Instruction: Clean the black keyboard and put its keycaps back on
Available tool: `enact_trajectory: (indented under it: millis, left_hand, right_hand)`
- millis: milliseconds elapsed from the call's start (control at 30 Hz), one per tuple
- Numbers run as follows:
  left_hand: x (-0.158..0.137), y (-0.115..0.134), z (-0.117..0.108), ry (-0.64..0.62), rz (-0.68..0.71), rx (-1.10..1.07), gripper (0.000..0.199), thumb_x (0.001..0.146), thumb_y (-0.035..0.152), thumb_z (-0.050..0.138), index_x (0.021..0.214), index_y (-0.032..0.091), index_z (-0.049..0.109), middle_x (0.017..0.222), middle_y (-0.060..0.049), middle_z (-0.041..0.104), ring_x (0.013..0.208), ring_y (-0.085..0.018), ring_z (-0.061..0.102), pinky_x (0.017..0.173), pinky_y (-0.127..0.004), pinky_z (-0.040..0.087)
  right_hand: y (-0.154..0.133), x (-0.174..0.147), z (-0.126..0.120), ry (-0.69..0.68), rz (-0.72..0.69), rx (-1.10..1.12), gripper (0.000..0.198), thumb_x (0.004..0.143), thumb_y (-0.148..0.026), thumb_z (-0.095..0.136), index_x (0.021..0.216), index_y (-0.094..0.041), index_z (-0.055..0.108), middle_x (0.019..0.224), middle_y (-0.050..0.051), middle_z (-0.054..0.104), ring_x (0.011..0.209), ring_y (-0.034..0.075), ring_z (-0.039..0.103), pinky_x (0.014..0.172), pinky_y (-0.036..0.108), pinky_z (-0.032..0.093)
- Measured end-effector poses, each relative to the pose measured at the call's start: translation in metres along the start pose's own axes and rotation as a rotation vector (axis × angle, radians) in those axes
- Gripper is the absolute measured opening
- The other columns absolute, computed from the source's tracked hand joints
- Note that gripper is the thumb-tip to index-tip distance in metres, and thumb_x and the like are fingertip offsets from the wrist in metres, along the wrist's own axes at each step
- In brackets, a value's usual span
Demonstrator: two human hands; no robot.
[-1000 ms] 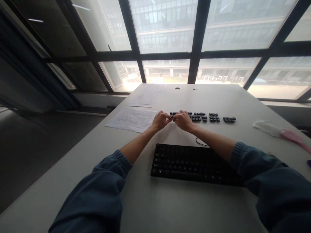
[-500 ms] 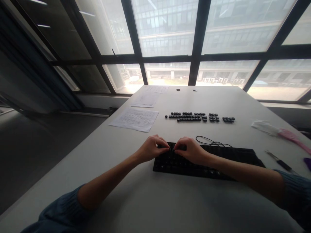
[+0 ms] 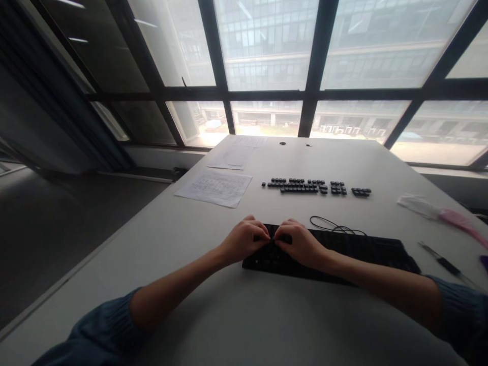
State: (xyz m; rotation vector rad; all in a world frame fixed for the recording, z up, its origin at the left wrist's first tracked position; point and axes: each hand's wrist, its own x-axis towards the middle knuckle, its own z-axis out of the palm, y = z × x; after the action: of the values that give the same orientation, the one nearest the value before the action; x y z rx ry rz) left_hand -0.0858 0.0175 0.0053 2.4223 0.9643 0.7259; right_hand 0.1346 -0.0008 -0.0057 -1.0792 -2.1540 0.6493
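A black keyboard [image 3: 354,249] lies on the white table in front of me. My left hand [image 3: 246,238] is over its far left end, thumb and fingers pinched together. Facing it, my right hand [image 3: 299,241] makes the same pinch, the fingertips of both hands almost meeting above the keys. Something small and dark seems to sit between the fingertips, too small to make out. Beyond the keyboard, loose black keycaps [image 3: 299,190] stand in rows. The keyboard's thin black cable [image 3: 324,219] lies looped behind it.
Printed sheets [image 3: 215,188] lie on the left of the table [image 3: 213,315]. To the right are a screwdriver-like tool [image 3: 444,262] with a dark handle, a clear plastic bag [image 3: 415,205] and a pink item [image 3: 459,221]. Large windows [image 3: 267,46] rise beyond the far edge.
The view has shifted slightly. Both hands stay pinched over the keyboard's left part, with their fingertips now a little closer together. The rows of keycaps look the same.
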Motion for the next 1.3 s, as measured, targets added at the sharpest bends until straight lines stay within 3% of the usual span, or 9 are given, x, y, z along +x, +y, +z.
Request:
enact_trajectory:
  millis: [433, 833, 933, 1067, 1167, 1300]
  left_hand:
    - [-0.014, 0.006, -0.002, -0.035, 0.148, 0.223, 0.019, 0.096, 0.028, 0.059, 0.095, 0.025, 0.078, 0.106, -0.003, 0.074, 0.095, -0.021, 0.055, 0.091, -0.036, 0.049]
    - [-0.007, 0.007, -0.003, -0.039, 0.050, 0.112, 0.020, 0.095, 0.027, 0.059, 0.088, 0.023, 0.077, 0.099, -0.004, 0.074, 0.094, -0.020, 0.058, 0.089, -0.034, 0.048]
    - [0.017, -0.007, -0.009, 0.025, 0.008, 0.095, 0.015, 0.092, 0.028, 0.064, 0.094, 0.023, 0.078, 0.098, -0.004, 0.075, 0.094, -0.020, 0.061, 0.090, -0.034, 0.047]
    - [0.078, -0.038, -0.008, 0.158, -0.081, 0.160, 0.018, 0.087, 0.031, 0.071, 0.101, 0.022, 0.079, 0.099, -0.004, 0.077, 0.085, -0.020, 0.063, 0.087, -0.034, 0.049]
    - [0.125, -0.062, 0.002, 0.171, -0.151, 0.226, 0.016, 0.085, 0.028, 0.072, 0.098, 0.022, 0.080, 0.100, -0.005, 0.078, 0.091, -0.021, 0.066, 0.094, -0.035, 0.048]
    - [0.166, -0.080, 0.018, 0.136, -0.198, 0.271, 0.015, 0.081, 0.026, 0.076, 0.094, 0.021, 0.082, 0.094, -0.008, 0.078, 0.098, -0.026, 0.066, 0.094, -0.035, 0.050]
  right_hand:
    - [-0.009, -0.005, -0.003, -0.063, -0.171, -0.253, 0.014, 0.092, -0.018, 0.063, 0.080, -0.019, 0.069, 0.091, 0.006, 0.067, 0.091, 0.020, 0.056, 0.085, 0.034, 0.048]
    - [-0.007, -0.003, -0.006, -0.102, -0.162, -0.273, 0.011, 0.093, -0.022, 0.062, 0.087, -0.021, 0.071, 0.092, 0.006, 0.067, 0.089, 0.020, 0.057, 0.082, 0.033, 0.045]
    - [0.016, 0.017, -0.019, -0.011, -0.112, -0.241, 0.009, 0.092, -0.020, 0.063, 0.091, -0.020, 0.072, 0.091, 0.005, 0.069, 0.087, 0.019, 0.059, 0.081, 0.032, 0.045]
    - [0.067, 0.062, -0.046, 0.180, 0.044, -0.361, 0.009, 0.088, -0.016, 0.066, 0.092, -0.018, 0.074, 0.097, 0.007, 0.072, 0.096, 0.023, 0.060, 0.087, 0.034, 0.043]
    - [0.098, 0.091, -0.058, 0.186, 0.112, -0.500, 0.013, 0.090, -0.013, 0.063, 0.093, -0.017, 0.075, 0.100, 0.010, 0.073, 0.102, 0.025, 0.058, 0.090, 0.035, 0.041]
    - [0.115, 0.109, -0.056, 0.111, 0.093, -0.594, 0.013, 0.091, -0.017, 0.064, 0.095, -0.017, 0.076, 0.101, 0.011, 0.073, 0.103, 0.026, 0.056, 0.089, 0.035, 0.040]
